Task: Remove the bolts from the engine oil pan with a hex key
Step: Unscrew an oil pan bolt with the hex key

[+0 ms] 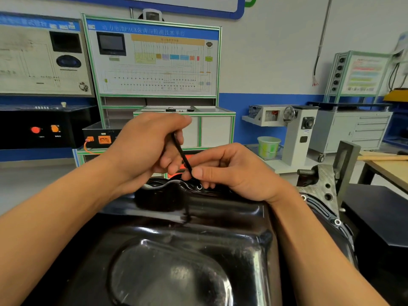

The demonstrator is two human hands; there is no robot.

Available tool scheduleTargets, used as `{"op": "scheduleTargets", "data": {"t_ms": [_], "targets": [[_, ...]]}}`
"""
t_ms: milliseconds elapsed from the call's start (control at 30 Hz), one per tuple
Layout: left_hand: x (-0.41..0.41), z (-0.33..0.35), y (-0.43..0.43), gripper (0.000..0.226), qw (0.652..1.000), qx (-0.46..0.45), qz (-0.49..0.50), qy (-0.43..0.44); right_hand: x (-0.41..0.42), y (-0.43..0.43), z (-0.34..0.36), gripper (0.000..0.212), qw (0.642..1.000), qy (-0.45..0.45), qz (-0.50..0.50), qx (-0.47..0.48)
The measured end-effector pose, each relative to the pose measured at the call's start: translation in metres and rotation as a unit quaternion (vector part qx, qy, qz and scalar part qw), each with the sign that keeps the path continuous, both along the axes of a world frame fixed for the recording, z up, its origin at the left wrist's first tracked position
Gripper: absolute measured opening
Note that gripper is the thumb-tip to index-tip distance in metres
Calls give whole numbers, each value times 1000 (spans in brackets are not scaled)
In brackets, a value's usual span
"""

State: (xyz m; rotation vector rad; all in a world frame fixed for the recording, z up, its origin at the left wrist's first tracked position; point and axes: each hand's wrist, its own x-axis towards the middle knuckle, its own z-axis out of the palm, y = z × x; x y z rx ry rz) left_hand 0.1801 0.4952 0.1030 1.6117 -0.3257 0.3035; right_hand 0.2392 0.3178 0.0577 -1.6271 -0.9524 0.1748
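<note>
The hex key (pixel 181 151) leans over the far flange of the oil pan (pixel 198 239), at twelve o'clock, beside a bolt (pixel 199 187). The left hand (pixel 143 146) curls round its upper end. The right hand (pixel 231 171) pinches the lower shaft, hiding the tip. Seat it fully and square before turning, or it may slip.

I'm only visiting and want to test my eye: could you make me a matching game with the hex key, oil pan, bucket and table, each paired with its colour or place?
Things:
1. hex key
2. oil pan
3. bucket
4. table

Descriptions:
A. pale green, in the background
B. thin and black, gripped by the left hand and pinched by the right hand
C. light wood top, at the right edge
D. glossy black, filling the foreground

Pairs: 1-B, 2-D, 3-A, 4-C
</note>
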Motion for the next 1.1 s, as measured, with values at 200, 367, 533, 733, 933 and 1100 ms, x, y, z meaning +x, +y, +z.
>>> {"op": "scheduleTargets", "data": {"t_ms": [200,367,533,733,933,1100], "targets": [[-4,4,11,27,969,-24,-228,95,0,-1,0,14,1000,-29,3,11],[-5,2,10,29,951,-4,-296,84,-2,-2,1,6,998,-46,18,25],[-6,-1,7,27,967,31,-251,12,-6,-1,2,6,999,-42,21,26],[-5,-3,-4,42,993,81,-38,-82,0,-1,0,25,1000,-13,-8,14],[0,-1,-2,48,999,5,27,-39,1,0,-1,24,1000,12,6,19],[-5,5,5,33,990,-34,-110,78,2,-2,-1,28,1000,-2,-24,4]]}}
